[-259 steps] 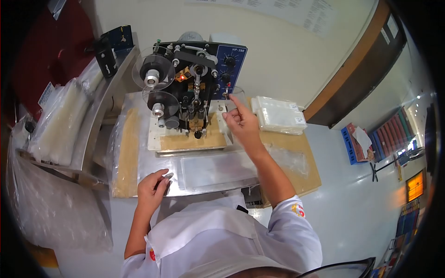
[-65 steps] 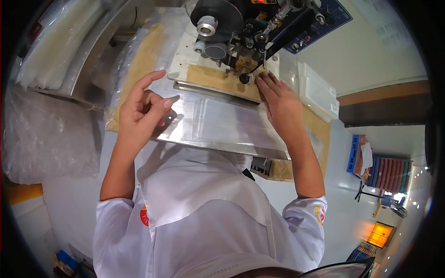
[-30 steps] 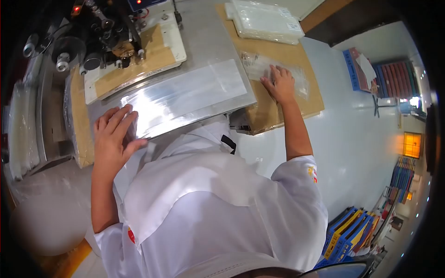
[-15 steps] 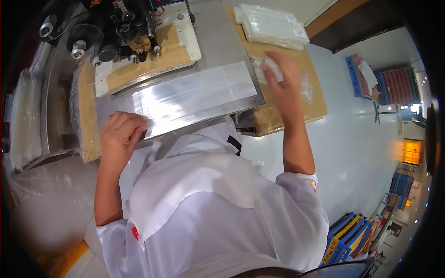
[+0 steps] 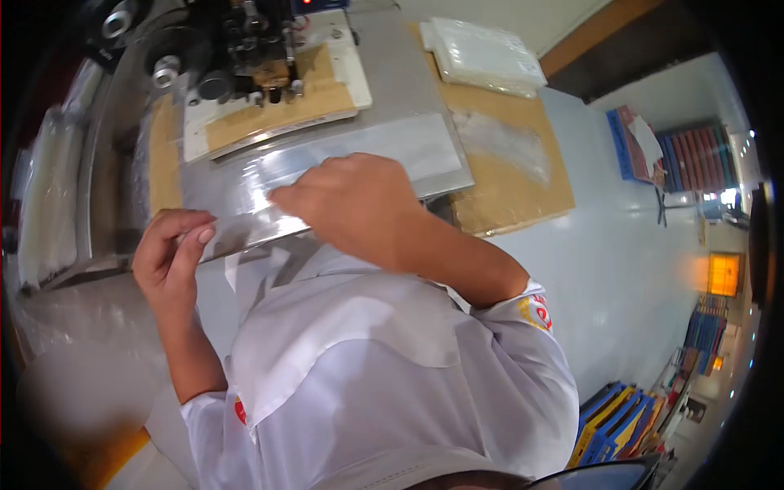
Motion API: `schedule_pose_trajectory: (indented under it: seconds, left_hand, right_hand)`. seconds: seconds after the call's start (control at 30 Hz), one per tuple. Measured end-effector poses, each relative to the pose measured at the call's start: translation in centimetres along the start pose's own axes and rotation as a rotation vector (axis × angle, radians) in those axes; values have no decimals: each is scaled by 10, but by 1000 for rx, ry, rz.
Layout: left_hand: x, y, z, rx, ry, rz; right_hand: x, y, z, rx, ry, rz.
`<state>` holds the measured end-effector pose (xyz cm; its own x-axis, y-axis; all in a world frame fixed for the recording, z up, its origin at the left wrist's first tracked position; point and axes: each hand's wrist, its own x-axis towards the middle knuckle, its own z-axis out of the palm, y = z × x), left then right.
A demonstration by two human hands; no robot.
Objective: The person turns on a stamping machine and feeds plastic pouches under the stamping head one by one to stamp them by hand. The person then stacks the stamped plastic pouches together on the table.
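Over the left front corner of the metal table [image 5: 388, 49], my left hand [image 5: 170, 249] is closed, thumb and index finger pinched together. Whatever sits between them is too small to make out. My right hand [image 5: 347, 200], blurred, hovers above the table's front part with its fingers curled; anything in it is hidden. Behind it lies a flat clear plastic sheet [image 5: 416, 147]. The machine [image 5: 273, 77] with its reels stands at the back left, brown paper [image 5: 286, 102] covering its white base plate.
Brown board [image 5: 514, 200] to the right holds thin clear bags [image 5: 506, 143] and a wrapped stack of clear bags [image 5: 486, 57]. Plastic-wrapped bundles [image 5: 53, 188] stand at the far left. Blue and yellow racks [image 5: 612, 425] are at lower right.
My right hand has swung left from the clear bags on the brown board to above the metal table. My left hand has shifted slightly left, still pinched.
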<state>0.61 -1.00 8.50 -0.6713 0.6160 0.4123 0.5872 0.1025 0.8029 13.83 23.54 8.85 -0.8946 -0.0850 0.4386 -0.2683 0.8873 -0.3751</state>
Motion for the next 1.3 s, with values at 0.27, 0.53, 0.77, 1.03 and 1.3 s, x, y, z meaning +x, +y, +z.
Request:
schedule_pose_trajectory:
  seconds: [0.27, 0.53, 0.77, 1.03, 1.3]
  left_hand:
    - [24, -9, 15, -615, -9, -352]
    - [19, -20, 11, -568, -20, -430]
    - [14, -29, 4, -601, -34, -417]
    - [16, -3, 13, -532, -217, -523]
    - [-5, 23, 24, -270, -322, -135]
  right_hand:
    - [31, 26, -18, 731, -136, 433]
    - [34, 23, -15, 796, -167, 496]
    - [15, 3, -24, 711, -226, 450]
    - [7, -7, -29, 614, -290, 359]
    - [-14, 5, -15, 545, -277, 63]
